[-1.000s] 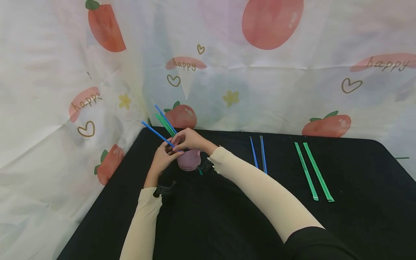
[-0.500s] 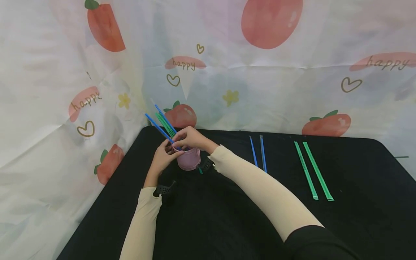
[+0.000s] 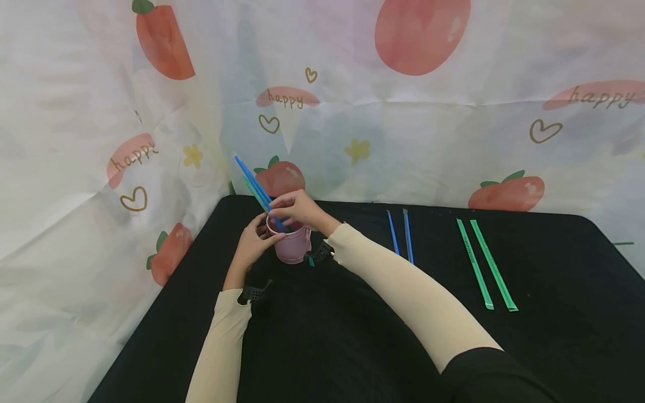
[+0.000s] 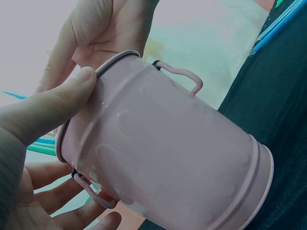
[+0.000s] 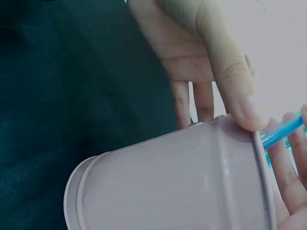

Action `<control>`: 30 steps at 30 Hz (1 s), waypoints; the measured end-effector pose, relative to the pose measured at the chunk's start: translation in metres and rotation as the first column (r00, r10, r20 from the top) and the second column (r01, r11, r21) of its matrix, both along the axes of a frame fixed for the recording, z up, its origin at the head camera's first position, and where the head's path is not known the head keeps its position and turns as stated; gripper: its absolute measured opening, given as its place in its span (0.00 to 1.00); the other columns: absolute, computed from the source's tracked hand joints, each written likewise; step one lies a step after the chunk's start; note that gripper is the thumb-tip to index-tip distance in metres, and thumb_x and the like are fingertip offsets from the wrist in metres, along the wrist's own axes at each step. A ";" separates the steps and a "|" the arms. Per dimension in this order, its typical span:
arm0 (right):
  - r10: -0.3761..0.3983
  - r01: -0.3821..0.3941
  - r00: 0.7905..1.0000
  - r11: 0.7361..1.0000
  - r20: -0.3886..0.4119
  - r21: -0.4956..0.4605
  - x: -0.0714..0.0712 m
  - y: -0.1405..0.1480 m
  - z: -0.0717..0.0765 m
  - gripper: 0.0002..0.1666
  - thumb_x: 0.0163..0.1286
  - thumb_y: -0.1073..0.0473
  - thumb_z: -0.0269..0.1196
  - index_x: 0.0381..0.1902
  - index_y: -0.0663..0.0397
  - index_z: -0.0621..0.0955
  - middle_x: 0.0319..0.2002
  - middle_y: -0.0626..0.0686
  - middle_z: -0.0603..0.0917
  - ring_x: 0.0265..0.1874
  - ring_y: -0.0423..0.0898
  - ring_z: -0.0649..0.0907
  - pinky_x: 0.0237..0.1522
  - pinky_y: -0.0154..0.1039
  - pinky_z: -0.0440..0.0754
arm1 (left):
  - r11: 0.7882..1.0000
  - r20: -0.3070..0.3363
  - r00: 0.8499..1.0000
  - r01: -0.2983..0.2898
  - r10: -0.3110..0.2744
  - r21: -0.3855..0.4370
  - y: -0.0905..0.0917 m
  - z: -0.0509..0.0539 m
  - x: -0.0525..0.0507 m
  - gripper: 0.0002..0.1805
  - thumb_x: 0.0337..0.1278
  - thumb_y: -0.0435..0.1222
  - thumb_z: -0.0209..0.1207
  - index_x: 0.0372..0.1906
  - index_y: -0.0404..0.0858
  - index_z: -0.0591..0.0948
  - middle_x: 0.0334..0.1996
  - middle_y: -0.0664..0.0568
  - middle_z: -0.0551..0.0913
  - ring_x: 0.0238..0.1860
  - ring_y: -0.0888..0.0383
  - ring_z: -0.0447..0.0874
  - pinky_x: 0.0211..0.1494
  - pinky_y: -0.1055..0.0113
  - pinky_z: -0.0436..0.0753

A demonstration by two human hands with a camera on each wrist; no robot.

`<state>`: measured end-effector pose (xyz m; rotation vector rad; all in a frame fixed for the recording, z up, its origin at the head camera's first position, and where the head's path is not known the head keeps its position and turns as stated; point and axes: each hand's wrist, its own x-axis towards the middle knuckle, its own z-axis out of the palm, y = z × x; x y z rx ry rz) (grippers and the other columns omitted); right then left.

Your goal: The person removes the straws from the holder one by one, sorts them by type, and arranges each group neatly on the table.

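Note:
A small pink bucket (image 3: 291, 247) with side handles stands on the black table, several blue and green straws leaning left out of its mouth. My left hand (image 3: 250, 244) grips it, thumb (image 4: 72, 96) at the rim and fingers round the side. Over the opening, my right hand (image 3: 301, 210) pinches a blue straw (image 3: 274, 217) that slopes into the bucket. Right fingers (image 5: 288, 177) show by the blue straw (image 5: 283, 133) in the right wrist view; the straw's lower end is hidden inside the bucket.
Two blue straws (image 3: 408, 238) lie right of the bucket, partly behind my right sleeve. Farther right lie two green wrapped straws (image 3: 494, 266). A bit of green (image 3: 311, 261) shows beside the bucket's base. A printed cloth (image 3: 423, 134) hangs behind the table.
The blue straw at my right hand has swung upright and rightward, now lining up with the others in the bucket. My right hand has risen slightly; my left hand has stayed on the bucket.

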<state>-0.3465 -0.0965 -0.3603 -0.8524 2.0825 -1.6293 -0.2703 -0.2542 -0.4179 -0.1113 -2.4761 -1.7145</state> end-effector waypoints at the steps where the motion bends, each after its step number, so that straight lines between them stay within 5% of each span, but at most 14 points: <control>1: -0.011 0.011 1.000 1.000 0.013 -0.008 0.000 0.000 0.001 0.16 0.63 0.63 0.63 0.49 0.64 0.81 0.46 0.64 0.84 0.35 0.45 0.86 0.42 0.50 0.85 | 1.000 0.002 1.000 -0.001 0.001 -0.002 0.000 0.000 0.000 0.40 0.55 0.40 0.64 0.70 0.38 0.59 0.65 0.39 0.68 0.65 0.45 0.70 0.66 0.52 0.72; 14: -0.073 0.074 0.997 0.994 0.016 -0.084 0.000 -0.001 0.020 0.17 0.64 0.63 0.62 0.51 0.63 0.81 0.47 0.64 0.84 0.40 0.50 0.86 0.46 0.50 0.84 | 1.000 0.011 1.000 0.002 -0.002 0.003 0.001 0.004 0.001 0.40 0.55 0.38 0.63 0.71 0.36 0.58 0.64 0.37 0.68 0.64 0.43 0.70 0.66 0.52 0.72; 22: -0.118 0.123 0.992 0.976 0.036 -0.179 -0.008 0.004 0.042 0.18 0.64 0.64 0.62 0.51 0.66 0.79 0.47 0.69 0.82 0.43 0.55 0.86 0.43 0.48 0.85 | 0.999 0.031 0.999 0.017 -0.018 0.037 0.011 0.026 0.014 0.40 0.55 0.32 0.62 0.70 0.30 0.57 0.65 0.32 0.66 0.65 0.38 0.67 0.67 0.49 0.70; 30: -0.166 0.182 0.983 0.948 0.082 -0.262 -0.014 0.014 0.070 0.17 0.63 0.65 0.63 0.50 0.65 0.80 0.39 0.60 0.87 0.35 0.49 0.88 0.45 0.52 0.84 | 0.999 0.008 1.000 -0.004 0.003 0.036 0.004 0.007 0.002 0.40 0.54 0.37 0.65 0.70 0.36 0.59 0.64 0.37 0.69 0.64 0.43 0.70 0.67 0.52 0.71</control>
